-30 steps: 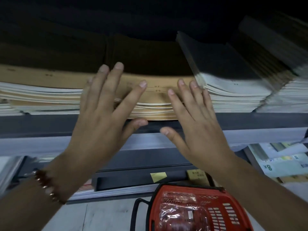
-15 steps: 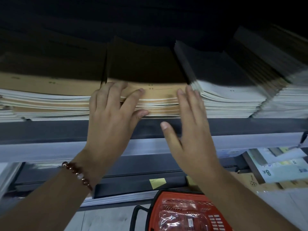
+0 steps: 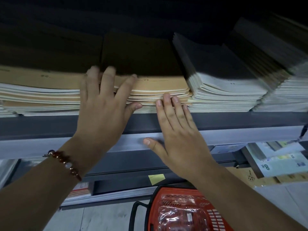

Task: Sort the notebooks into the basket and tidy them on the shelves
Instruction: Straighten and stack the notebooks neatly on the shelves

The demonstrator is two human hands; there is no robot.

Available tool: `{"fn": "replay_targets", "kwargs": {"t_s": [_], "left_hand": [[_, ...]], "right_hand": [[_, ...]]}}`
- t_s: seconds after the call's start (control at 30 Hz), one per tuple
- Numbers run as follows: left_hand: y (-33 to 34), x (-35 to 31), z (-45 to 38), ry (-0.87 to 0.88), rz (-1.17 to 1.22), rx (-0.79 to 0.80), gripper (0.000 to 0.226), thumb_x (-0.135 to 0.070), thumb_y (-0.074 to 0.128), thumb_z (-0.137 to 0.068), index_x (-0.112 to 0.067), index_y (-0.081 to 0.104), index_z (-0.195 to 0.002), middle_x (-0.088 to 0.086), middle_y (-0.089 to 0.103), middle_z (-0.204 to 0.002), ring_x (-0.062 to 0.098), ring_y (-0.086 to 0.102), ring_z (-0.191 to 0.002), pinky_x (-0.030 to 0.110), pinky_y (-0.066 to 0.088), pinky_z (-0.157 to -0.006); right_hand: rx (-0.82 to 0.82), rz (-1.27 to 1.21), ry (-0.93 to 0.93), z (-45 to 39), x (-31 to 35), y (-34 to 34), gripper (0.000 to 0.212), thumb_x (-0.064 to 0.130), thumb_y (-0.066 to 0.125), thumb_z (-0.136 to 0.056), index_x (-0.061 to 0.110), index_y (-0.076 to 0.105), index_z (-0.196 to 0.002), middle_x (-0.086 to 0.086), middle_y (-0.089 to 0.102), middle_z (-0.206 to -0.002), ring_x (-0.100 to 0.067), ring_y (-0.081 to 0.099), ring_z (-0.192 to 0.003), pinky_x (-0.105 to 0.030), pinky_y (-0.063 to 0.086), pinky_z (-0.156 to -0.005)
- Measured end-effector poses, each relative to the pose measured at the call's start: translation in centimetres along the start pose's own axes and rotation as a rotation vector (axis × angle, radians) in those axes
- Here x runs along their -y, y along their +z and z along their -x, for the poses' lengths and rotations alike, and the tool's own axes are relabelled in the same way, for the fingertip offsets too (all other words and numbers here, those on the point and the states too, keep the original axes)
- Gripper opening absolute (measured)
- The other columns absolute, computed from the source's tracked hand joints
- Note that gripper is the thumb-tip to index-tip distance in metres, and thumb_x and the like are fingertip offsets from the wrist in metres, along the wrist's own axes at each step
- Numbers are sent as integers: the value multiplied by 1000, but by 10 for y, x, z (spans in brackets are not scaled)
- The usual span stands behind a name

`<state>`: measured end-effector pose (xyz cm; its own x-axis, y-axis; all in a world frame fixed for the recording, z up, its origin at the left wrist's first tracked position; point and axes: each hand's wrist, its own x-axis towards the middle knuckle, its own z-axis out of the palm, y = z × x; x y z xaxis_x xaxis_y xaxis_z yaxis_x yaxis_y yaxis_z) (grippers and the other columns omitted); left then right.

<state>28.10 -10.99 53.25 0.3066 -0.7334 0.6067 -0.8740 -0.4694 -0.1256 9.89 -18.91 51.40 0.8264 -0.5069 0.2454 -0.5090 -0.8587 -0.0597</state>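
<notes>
A stack of brown-covered notebooks (image 3: 160, 90) lies on the grey shelf (image 3: 233, 124) at chest height. My left hand (image 3: 103, 107), with a bead bracelet on the wrist, lies flat with spread fingers on the top cover and front edge of that stack. My right hand (image 3: 178, 130) is flat too, its fingertips pressing the stack's front edge, thumb spread out below the shelf lip. A red basket (image 3: 215, 215) stands on the floor below, holding plastic-wrapped packs.
More brown notebooks (image 3: 38, 90) lie to the left, and white-edged stacks (image 3: 228, 95) fill the shelf to the right. Lower shelves carry sketch pads (image 3: 281, 162) at right. A yellow sticky note (image 3: 156, 178) is stuck on a lower shelf rail.
Both hands moved forward and to the brown stack; the stack has slid back and squared up. The right hand's fingertips dropped from the top cover to the front edge.
</notes>
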Motion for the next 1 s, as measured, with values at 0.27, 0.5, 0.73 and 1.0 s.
{"fn": "replay_targets", "kwargs": {"t_s": [0.27,0.5,0.73,1.0], "left_hand": [[-34,2,23,-182,382,-51,69,-37,60,-96,-11,32,-153,24,34,-148,36,32,-135,47,30,-109],[-45,-30,41,-759,1122,-91,50,-29,57,-98,-23,48,-147,-3,50,-139,12,56,-125,28,45,-107],[-43,-49,32,-884,1263,-111,52,-24,57,-100,-24,43,-150,3,61,-125,5,60,-112,5,43,-87],[-49,-30,31,-696,959,-169,55,-31,57,-98,-24,41,-151,-7,49,-135,4,56,-117,10,47,-89]], "right_hand": [[-284,-1089,649,24,9,-36,63,39,57,-96,46,27,-152,31,34,-152,14,32,-135,-6,31,-95],[-363,-1412,766,-7,13,-38,36,17,61,-96,28,60,-130,42,61,-95,28,52,-85,3,38,-64],[-395,-1342,657,-5,22,-48,22,19,58,-95,30,70,-110,18,71,-100,11,60,-87,-5,42,-66],[-403,-1222,580,6,21,-49,49,17,61,-96,49,48,-131,27,51,-132,28,53,-89,6,38,-68]]}}
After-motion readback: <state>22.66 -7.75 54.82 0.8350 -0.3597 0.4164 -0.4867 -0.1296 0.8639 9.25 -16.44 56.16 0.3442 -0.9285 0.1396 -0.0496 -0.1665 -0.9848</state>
